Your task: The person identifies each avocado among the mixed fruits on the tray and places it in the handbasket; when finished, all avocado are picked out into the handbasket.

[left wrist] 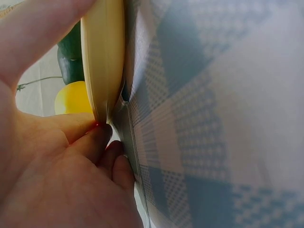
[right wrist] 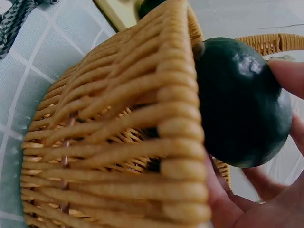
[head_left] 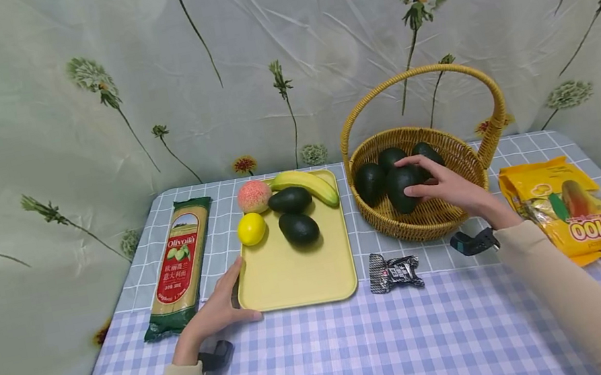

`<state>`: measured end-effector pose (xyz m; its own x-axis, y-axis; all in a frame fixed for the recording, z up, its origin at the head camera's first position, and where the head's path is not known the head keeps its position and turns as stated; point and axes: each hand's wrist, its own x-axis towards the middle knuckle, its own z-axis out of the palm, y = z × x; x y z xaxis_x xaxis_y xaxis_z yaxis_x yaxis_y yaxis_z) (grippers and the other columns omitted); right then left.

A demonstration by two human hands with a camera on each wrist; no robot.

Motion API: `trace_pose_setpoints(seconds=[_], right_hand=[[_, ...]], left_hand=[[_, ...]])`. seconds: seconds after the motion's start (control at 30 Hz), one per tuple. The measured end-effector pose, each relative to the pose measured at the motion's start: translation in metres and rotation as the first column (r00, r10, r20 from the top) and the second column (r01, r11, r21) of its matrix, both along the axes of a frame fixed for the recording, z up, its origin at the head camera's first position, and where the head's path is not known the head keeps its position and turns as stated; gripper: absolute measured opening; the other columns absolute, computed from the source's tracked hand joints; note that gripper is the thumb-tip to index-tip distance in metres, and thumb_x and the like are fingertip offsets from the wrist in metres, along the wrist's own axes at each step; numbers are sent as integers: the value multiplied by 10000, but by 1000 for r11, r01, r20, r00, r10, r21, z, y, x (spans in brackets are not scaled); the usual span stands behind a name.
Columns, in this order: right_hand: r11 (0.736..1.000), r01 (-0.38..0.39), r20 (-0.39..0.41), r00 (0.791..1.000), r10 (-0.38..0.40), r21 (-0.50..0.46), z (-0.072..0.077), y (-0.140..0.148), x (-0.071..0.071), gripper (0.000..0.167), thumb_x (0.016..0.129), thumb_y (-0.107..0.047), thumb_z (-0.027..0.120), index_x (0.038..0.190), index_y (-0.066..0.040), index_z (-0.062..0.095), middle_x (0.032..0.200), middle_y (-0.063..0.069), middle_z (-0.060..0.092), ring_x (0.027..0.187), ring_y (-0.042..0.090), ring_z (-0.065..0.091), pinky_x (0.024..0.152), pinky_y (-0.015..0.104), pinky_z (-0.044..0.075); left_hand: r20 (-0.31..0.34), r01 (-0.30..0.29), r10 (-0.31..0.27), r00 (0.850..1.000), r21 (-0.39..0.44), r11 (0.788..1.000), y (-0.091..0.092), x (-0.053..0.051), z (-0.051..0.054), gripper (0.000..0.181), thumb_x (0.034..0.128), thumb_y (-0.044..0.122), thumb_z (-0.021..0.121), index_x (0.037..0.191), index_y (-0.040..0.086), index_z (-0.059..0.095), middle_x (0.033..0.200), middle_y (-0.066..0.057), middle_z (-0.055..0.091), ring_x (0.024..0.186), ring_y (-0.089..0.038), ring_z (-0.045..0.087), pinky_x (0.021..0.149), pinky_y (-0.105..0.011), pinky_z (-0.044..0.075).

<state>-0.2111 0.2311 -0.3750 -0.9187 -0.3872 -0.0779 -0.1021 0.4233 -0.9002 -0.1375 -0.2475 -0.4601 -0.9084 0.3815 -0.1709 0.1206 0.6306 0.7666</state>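
My right hand (head_left: 437, 182) grips a dark green avocado (head_left: 402, 188) at the wicker basket (head_left: 428, 228). In the right wrist view the avocado (right wrist: 242, 102) is beside the woven rim, with fingers and thumb around it. Other avocados (head_left: 370, 183) lie inside the basket. My left hand (head_left: 215, 311) holds the near left corner of the yellow tray (head_left: 296, 282), thumb at its front edge and fingers at its left side. On the tray lie a peach (head_left: 254, 196), a banana (head_left: 306, 185), a lemon (head_left: 251, 229) and two avocados (head_left: 299, 228).
A spaghetti pack (head_left: 179, 269) lies left of the tray. Between tray and basket, nearer me, is a small black-and-silver wrapped packet (head_left: 394, 272). A yellow bag (head_left: 576, 209) lies at the right. The basket's tall handle (head_left: 413, 75) arches above it.
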Motion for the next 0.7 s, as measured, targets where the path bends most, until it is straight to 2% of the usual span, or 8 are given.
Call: trace_pose_setpoints(seconds=[0.13,0.23,0.4,0.5,0.7], right_hand=[[997,-51,-33,998,53,65,-1,-5,-2,556,955,-244,596,1444,-139,354,1494,185,233,1133,401,480,914,541,442],[991,-100,-68,992,107,94,-5,-10,-5,537,954,-199,597,1435,-107,375,1505,193,228,1203,385,396,944,556,394],[979,-162,-93,980,174,124,-12,-16,-6,534,932,-100,614,1417,-56,394,1469,237,289,1266,389,333,983,588,337],[976,-168,-79,980,180,141,-15,-18,-6,543,924,-64,612,1417,-41,385,1440,266,328,1302,410,325,1001,595,327],[981,-117,-58,990,127,155,-17,-17,-4,521,937,-71,589,1415,-41,386,1420,274,375,1284,424,367,998,594,336]], left_hand=[[0,-4,4,1000,-1,1000,0,0,-1,1204,688,360,850,1525,6,61,1574,-205,76,1407,-415,96,1102,-598,108],[1,-4,4,1000,-3,1000,-1,0,-2,1205,688,361,850,1525,7,60,1574,-204,74,1407,-413,96,1102,-597,110],[8,-6,6,1000,-6,1000,0,0,-2,1206,688,367,850,1527,14,59,1574,-205,73,1405,-416,99,1100,-600,118],[13,-10,10,1000,-4,1000,1,0,-2,1205,687,368,850,1529,21,60,1575,-201,76,1404,-416,99,1098,-604,120],[12,-11,11,1000,-8,1000,1,0,-1,1200,687,367,848,1531,27,65,1577,-192,80,1407,-409,99,1100,-601,117]])
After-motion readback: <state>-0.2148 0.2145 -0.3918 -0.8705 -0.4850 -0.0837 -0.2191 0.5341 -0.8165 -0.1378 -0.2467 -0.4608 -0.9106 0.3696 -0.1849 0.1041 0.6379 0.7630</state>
